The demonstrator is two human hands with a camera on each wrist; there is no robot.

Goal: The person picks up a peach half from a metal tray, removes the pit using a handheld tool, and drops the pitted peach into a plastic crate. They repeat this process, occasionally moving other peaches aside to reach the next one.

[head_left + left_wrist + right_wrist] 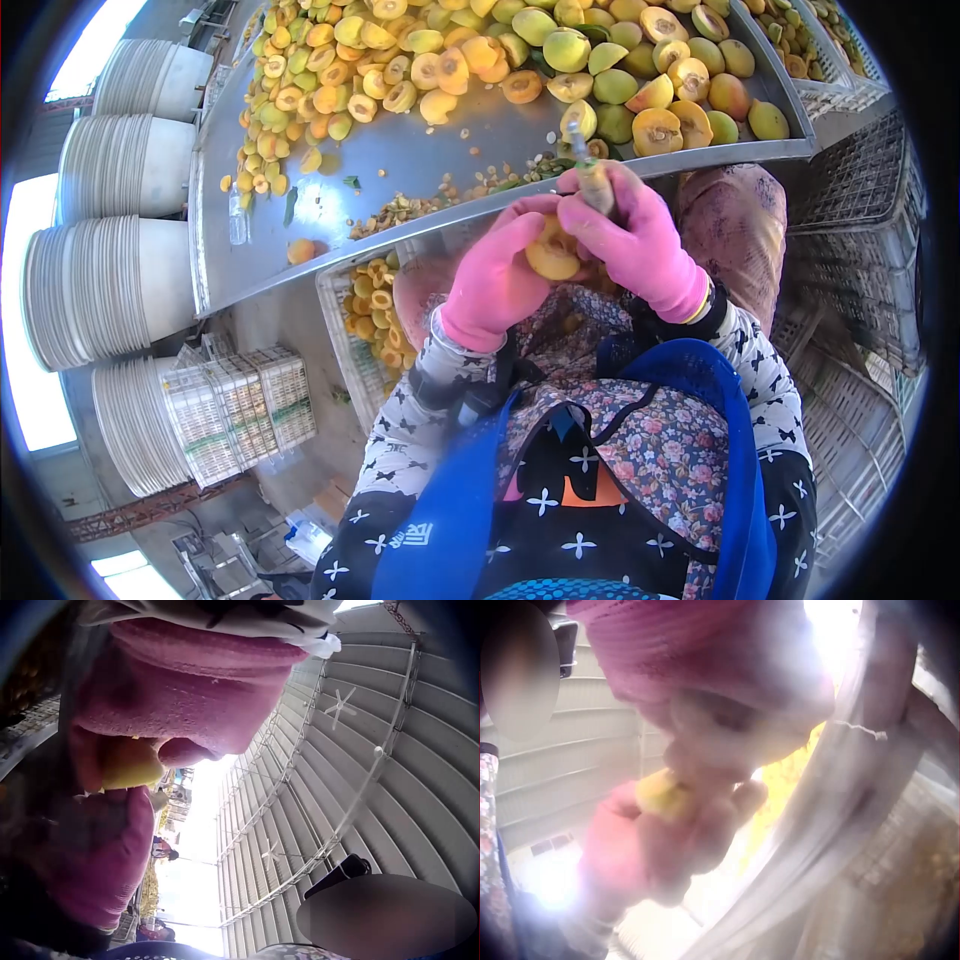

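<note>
Both hands wear pink gloves and meet above the lap, just in front of the metal table's edge. The left hand [500, 280] pinches a cut yellow fruit half [552, 250] between thumb and fingers, its cut face turned up in the head view. Close beside it, the right hand [640, 240] grips the handle of a small tool [594, 185], whose metal end points away over the table. In the left wrist view the fruit [133, 762] shows between the gloved fingers. The right wrist view is blurred, with the fruit [664, 793] between the two hands.
The metal table [400, 170] holds a big heap of whole and halved fruit [400, 60], with pits and scraps near its edge. Below it stands a crate [350, 350] of fruit halves. Stacked white tubs [110, 290] are at the left, dark crates [850, 240] at the right.
</note>
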